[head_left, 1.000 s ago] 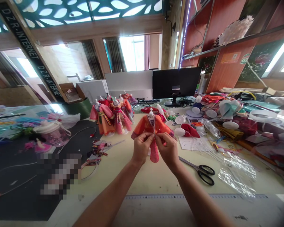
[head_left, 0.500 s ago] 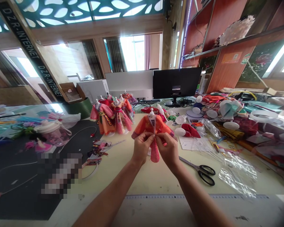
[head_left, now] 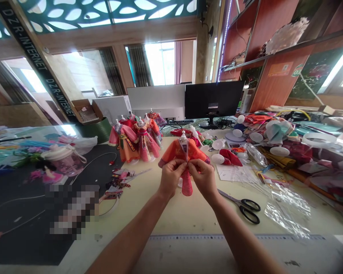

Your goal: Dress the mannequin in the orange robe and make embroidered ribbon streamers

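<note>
A small orange doll robe [head_left: 194,149] with wide sleeves and a patterned trim at the neckline stands upright on a little mannequin [head_left: 183,134] in the middle of the table. Below its front hangs a dark pink panel [head_left: 186,185]. My left hand [head_left: 171,176] pinches the front of the robe from the left, thumb and forefinger closed at the trim. Fingertip to fingertip with it, my right hand [head_left: 201,177] pinches the same spot from the right. The small part between the fingertips is mostly hidden.
Black-handled scissors [head_left: 247,209] lie right of my right forearm. Several dressed mannequins [head_left: 140,137] stand at the back left. Trim scraps [head_left: 120,180] lie left, beside a dark mat [head_left: 54,249]. Fabric pieces and white stands [head_left: 279,151] pile up on the right. A ruler [head_left: 217,236] lies in front.
Both hands keep their pinch at the robe's front. The fingers of my right hand have shifted very slightly; the robe stays in place.
</note>
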`<state>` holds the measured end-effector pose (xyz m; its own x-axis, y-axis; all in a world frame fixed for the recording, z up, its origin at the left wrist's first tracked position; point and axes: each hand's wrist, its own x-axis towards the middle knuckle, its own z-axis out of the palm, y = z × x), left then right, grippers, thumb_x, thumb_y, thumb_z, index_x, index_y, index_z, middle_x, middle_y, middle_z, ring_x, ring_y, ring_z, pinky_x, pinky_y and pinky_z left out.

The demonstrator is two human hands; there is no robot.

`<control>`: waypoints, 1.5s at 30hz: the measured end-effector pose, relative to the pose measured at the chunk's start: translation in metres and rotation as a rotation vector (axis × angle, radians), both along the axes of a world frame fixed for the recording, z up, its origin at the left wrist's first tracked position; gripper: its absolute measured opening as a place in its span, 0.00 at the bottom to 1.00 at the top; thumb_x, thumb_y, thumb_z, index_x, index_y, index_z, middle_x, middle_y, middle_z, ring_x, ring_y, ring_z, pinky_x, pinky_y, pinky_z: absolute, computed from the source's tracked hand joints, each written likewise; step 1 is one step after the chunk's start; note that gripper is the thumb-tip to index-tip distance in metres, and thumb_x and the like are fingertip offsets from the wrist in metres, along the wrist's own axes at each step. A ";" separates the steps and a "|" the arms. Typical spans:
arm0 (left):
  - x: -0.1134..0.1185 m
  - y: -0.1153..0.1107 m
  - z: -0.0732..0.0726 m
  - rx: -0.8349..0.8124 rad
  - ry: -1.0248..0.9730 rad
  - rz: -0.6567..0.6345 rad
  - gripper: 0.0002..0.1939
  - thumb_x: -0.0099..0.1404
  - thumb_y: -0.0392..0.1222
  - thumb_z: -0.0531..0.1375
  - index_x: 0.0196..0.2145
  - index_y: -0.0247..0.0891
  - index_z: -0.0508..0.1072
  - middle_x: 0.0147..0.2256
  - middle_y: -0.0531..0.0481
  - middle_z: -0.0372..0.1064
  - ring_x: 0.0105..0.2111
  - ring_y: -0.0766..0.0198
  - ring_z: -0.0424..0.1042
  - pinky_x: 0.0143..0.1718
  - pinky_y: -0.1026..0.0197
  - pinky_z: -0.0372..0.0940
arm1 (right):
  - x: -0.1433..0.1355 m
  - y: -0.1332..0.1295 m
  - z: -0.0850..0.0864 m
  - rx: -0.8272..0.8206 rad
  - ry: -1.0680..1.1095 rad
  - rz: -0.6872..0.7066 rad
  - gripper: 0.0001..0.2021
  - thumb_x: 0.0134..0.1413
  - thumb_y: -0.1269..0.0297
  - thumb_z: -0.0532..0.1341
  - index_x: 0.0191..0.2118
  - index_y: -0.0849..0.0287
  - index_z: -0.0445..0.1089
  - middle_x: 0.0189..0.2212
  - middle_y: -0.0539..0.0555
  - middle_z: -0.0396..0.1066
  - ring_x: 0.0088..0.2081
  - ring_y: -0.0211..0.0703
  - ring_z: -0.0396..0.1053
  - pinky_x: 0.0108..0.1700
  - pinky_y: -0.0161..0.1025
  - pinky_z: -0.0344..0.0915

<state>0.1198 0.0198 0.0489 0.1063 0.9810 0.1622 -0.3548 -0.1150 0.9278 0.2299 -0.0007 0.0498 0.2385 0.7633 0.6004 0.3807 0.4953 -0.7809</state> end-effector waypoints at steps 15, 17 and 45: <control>0.000 -0.001 0.003 -0.071 -0.072 -0.058 0.09 0.49 0.40 0.66 0.28 0.32 0.73 0.26 0.51 0.70 0.28 0.69 0.69 0.34 0.66 0.64 | 0.000 0.008 -0.007 -0.143 0.281 0.161 0.06 0.46 0.66 0.58 0.22 0.59 0.66 0.18 0.47 0.64 0.21 0.34 0.59 0.24 0.33 0.59; 0.000 -0.002 0.004 -0.093 -0.090 -0.077 0.10 0.49 0.40 0.67 0.28 0.32 0.73 0.27 0.50 0.71 0.29 0.68 0.69 0.35 0.66 0.64 | 0.000 0.008 -0.008 -0.156 0.326 0.176 0.06 0.45 0.65 0.58 0.22 0.59 0.66 0.18 0.47 0.64 0.21 0.34 0.59 0.24 0.33 0.59; 0.000 -0.010 0.016 -0.123 -0.076 -0.147 0.08 0.49 0.40 0.66 0.26 0.33 0.73 0.18 0.56 0.63 0.17 0.75 0.60 0.20 0.70 0.57 | 0.004 0.003 -0.007 -0.445 0.855 0.620 0.08 0.40 0.61 0.63 0.23 0.59 0.65 0.18 0.45 0.60 0.20 0.31 0.55 0.26 0.35 0.59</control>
<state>0.1194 0.0098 0.0650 0.2417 0.9688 0.0553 -0.4292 0.0556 0.9015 0.2339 0.0023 0.0426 -0.0529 0.9961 0.0705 -0.5721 0.0276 -0.8197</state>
